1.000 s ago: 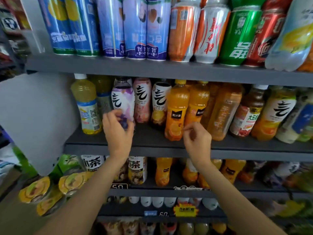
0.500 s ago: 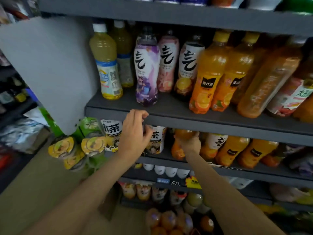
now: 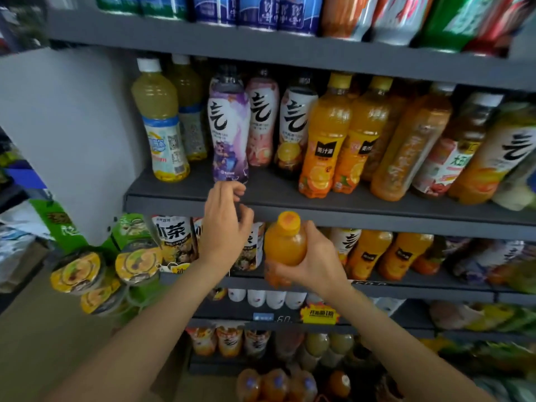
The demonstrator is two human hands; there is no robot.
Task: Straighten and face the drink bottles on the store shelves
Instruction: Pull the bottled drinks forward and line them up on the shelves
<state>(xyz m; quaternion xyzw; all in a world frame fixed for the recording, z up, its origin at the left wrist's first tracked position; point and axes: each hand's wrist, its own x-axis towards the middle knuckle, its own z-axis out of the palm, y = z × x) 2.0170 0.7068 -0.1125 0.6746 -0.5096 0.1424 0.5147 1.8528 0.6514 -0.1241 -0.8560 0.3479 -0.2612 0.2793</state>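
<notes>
Right hand: we see our right hand [image 3: 314, 258] with its fingers [image 3: 317, 232] wrapped around a small orange plastic juice bottle with an orange cap [image 3: 285, 242].
Held bottle: it is out in front of the dark grey metal shelf edge [image 3: 377, 217], off the shelves, cap toward us and tilted, just beside the left hand.
Left hand: our left hand [image 3: 224, 224] hovers in front of the same shelf edge, fingers [image 3: 236, 190] loosely curled and holding nothing.
Above the left hand: a purple-labelled plastic bottle with a large black character [image 3: 229, 132] stands upright near the shelf front, label facing us, just above the fingertips; we cannot tell whether they touch it.
Same shelf, right: two tall orange juice bottles with yellow caps [image 3: 323, 140] stand side by side, labels forward.
Same shelf, left: a pale yellow drink bottle with a white cap [image 3: 159, 123] stands upright.
Lower shelf: more orange bottles [image 3: 368, 253] stand behind the held one.
</notes>
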